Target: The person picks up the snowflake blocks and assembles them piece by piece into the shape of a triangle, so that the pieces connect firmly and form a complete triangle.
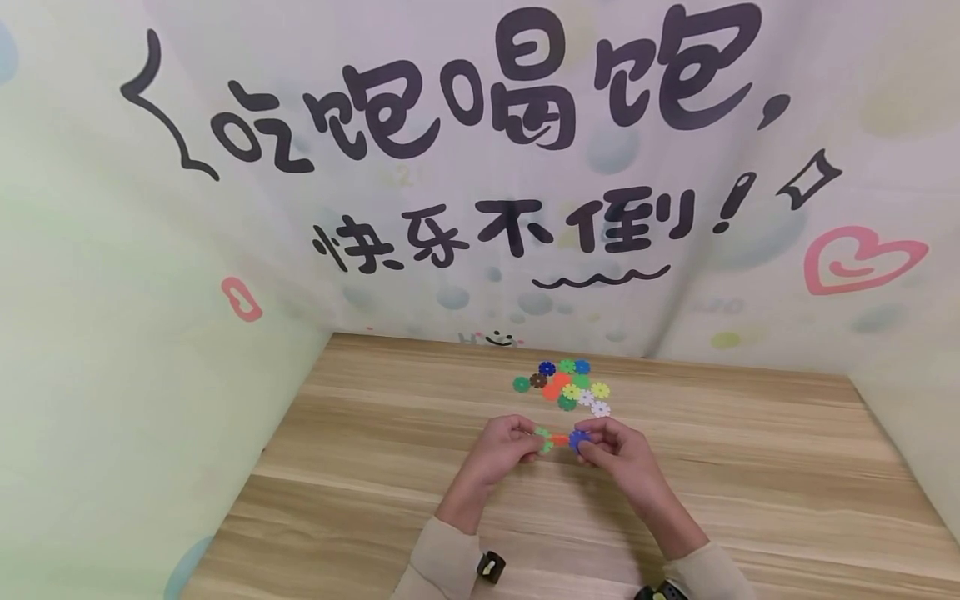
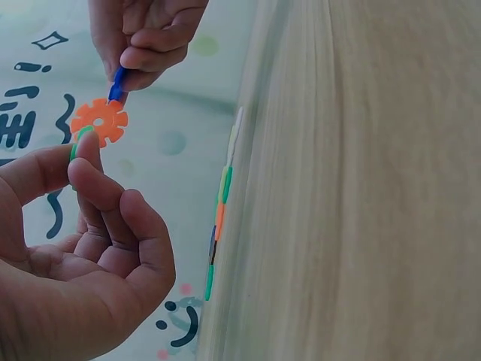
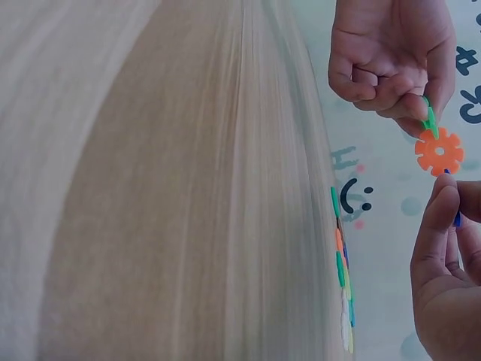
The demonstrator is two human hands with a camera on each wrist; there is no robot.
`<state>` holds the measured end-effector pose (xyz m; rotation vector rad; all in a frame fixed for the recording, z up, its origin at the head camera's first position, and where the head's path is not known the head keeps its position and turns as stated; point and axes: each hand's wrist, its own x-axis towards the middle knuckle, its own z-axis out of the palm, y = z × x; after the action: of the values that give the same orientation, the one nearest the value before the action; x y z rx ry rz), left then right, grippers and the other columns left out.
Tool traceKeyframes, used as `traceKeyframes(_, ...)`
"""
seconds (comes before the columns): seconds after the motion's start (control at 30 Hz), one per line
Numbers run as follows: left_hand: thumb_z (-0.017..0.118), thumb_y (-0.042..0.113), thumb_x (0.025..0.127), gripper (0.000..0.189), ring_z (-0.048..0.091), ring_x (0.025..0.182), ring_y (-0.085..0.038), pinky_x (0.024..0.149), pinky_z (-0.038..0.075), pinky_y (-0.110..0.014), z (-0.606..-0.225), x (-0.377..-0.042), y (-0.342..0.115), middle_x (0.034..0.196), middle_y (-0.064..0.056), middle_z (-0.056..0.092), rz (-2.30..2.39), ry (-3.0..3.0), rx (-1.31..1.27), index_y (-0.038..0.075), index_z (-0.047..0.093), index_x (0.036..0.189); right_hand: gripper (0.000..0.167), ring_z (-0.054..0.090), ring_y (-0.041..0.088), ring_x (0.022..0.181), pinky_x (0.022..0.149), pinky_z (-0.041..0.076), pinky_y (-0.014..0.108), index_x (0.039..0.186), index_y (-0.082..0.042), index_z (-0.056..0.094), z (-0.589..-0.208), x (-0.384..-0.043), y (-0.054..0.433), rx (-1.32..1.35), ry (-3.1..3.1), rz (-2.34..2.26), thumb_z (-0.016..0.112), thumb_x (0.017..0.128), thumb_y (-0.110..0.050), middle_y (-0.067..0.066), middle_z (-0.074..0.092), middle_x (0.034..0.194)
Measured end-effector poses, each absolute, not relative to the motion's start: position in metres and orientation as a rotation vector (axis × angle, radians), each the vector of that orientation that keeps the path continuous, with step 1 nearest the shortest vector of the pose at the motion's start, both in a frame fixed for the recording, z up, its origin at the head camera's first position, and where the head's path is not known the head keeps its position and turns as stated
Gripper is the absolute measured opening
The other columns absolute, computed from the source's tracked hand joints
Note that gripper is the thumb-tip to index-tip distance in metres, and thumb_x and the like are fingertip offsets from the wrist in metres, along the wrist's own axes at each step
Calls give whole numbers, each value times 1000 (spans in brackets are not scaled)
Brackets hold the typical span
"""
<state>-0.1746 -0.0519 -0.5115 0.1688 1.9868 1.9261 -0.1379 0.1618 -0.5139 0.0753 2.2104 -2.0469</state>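
My left hand [image 1: 512,443] pinches a light green notched disc [image 1: 543,440] between thumb and fingers. My right hand [image 1: 618,450] pinches a blue notched disc [image 1: 578,441] the same way. Between them sits an orange notched disc [image 2: 100,122], its edge meeting the green disc on one side and the blue one on the other. In the right wrist view the orange disc [image 3: 440,151] faces the camera, while the green disc [image 3: 430,119] shows edge-on. Fingertips hide part of the blue disc [image 3: 457,219]. The joined discs are held above the table.
Behind the hands, several loose notched discs lie on the wooden table [image 1: 360,467], among them a dark green one [image 1: 521,384], a brown one [image 1: 537,381] and a white one [image 1: 601,409]. A printed cloth [image 1: 450,183] hangs along the table's back edge.
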Motion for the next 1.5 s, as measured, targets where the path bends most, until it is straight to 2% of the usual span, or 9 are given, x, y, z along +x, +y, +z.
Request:
traceKeyframes(0.2, 71, 6, 91, 12, 62, 70, -18, 69, 56, -34, -511, -174, -52, 78, -7, 70, 1927, 1990, 163, -2, 65, 97, 29, 67, 25, 87, 82, 58, 41, 123, 8, 59, -512, -137, 161, 65, 2212, -2046, 64, 96, -1, 18, 63, 101)
traceKeyframes(0.5, 70, 4, 90, 11, 64, 73, -19, 71, 56, -34, -509, -172, -50, 79, -7, 70, 1923, 1978, 160, -2, 65, 97, 30, 67, 32, 88, 81, 58, 41, 123, 9, 59, -513, -137, 160, 47, 2203, -2041, 64, 95, 1, 19, 63, 100)
traceKeyframes(0.73, 69, 4, 91, 9, 63, 72, -20, 71, 56, -37, -510, -172, -49, 78, -6, 69, 1904, 2000, 177, -2, 64, 96, 28, 67, 31, 88, 81, 58, 42, 122, 9, 60, -512, -137, 160, 47, 2209, -2045, 64, 95, 2, 19, 63, 100)
traceKeyframes(1.23, 69, 4, 92, 7, 61, 71, -22, 64, 49, -31, -507, -169, -46, 77, -4, 66, 1828, 2088, 142, 1, 65, 97, 29, 66, 24, 84, 78, 58, 38, 122, 8, 62, -513, -138, 160, 66, 2233, -2024, 66, 94, 2, 16, 65, 99)
traceKeyframes(1.5, 70, 3, 91, 7, 64, 76, -25, 68, 54, -35, -509, -169, -47, 79, -4, 67, 1822, 2089, 134, 2, 66, 96, 29, 67, 24, 83, 78, 59, 37, 121, 7, 63, -517, -138, 159, 131, 2186, -2039, 66, 93, 3, 17, 65, 97)
